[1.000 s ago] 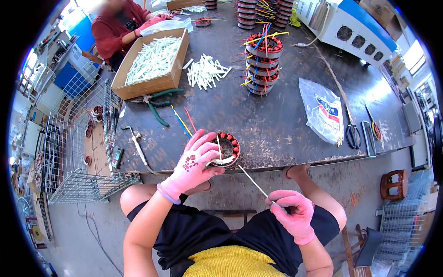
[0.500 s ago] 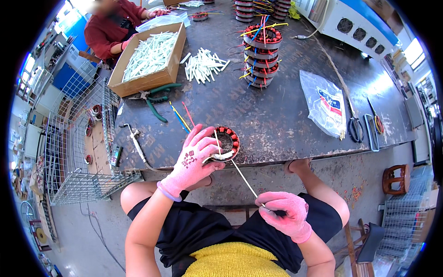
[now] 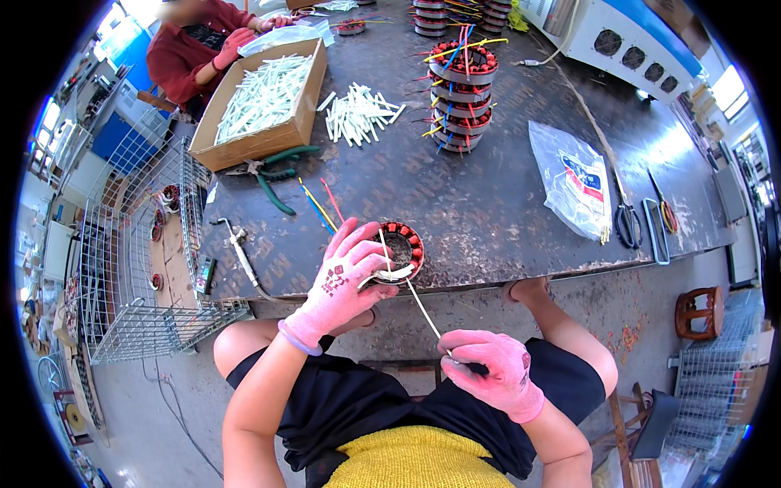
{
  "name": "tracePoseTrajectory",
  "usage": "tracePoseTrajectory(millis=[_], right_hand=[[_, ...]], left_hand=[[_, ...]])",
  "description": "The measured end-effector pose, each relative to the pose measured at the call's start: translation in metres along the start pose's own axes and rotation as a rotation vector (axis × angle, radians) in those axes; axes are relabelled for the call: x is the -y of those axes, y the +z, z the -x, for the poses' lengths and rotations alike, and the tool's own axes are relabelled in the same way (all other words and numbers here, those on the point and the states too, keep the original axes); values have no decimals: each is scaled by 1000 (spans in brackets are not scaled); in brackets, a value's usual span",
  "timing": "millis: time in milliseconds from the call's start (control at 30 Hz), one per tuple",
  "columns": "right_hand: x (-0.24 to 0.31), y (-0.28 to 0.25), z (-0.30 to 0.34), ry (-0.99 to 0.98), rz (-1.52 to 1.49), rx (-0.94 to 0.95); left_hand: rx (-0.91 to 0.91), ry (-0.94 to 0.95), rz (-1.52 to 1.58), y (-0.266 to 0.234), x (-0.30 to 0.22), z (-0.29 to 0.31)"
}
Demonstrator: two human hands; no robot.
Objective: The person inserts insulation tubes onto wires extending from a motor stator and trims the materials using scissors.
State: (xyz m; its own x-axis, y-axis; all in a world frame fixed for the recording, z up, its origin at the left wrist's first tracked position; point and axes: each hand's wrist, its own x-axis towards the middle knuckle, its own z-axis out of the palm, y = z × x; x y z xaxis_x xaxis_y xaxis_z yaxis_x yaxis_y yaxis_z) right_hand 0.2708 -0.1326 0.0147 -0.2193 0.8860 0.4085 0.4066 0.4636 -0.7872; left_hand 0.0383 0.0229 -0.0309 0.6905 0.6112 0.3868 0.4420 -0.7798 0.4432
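A ring-shaped motor stator (image 3: 414, 241) with red windings lies at the table's near edge. My left hand (image 3: 350, 272), in a pink glove, is closed on its left side, thumb and fingers gripping the ring. Red, yellow and blue lead wires (image 3: 319, 205) stick out beyond that hand. A white cord (image 3: 423, 307) runs from white lacing at the stator's near rim down to my right hand (image 3: 488, 366). That gloved hand pinches the cord over my lap, and the cord looks straight between them. Part of the stator is hidden under my left fingers.
Green-handled pliers (image 3: 272, 175) lie beside a cardboard box (image 3: 203, 146) of white tubes; loose tubes (image 3: 359, 115) lie nearby. A stack of stators (image 3: 462, 102) stands farther back. Scissors (image 3: 627, 228) and a plastic bag (image 3: 569, 183) lie right. A co-worker (image 3: 199, 53) sits far left.
My right hand has moved a little up and left toward the stator, so less cord shows between them. My left hand keeps its hold. The co-worker's gloved hand has lifted.
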Motion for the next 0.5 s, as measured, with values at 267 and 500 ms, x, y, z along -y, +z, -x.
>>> tracePoseTrajectory(millis=[267,500], right_hand=[[-2,22,-17,269,-193,12],[-34,37,-19,76,-52,5]], left_hand=[[13,-1,17,-3,-2,-1],[-11,-43,-32,-6,-8,0]])
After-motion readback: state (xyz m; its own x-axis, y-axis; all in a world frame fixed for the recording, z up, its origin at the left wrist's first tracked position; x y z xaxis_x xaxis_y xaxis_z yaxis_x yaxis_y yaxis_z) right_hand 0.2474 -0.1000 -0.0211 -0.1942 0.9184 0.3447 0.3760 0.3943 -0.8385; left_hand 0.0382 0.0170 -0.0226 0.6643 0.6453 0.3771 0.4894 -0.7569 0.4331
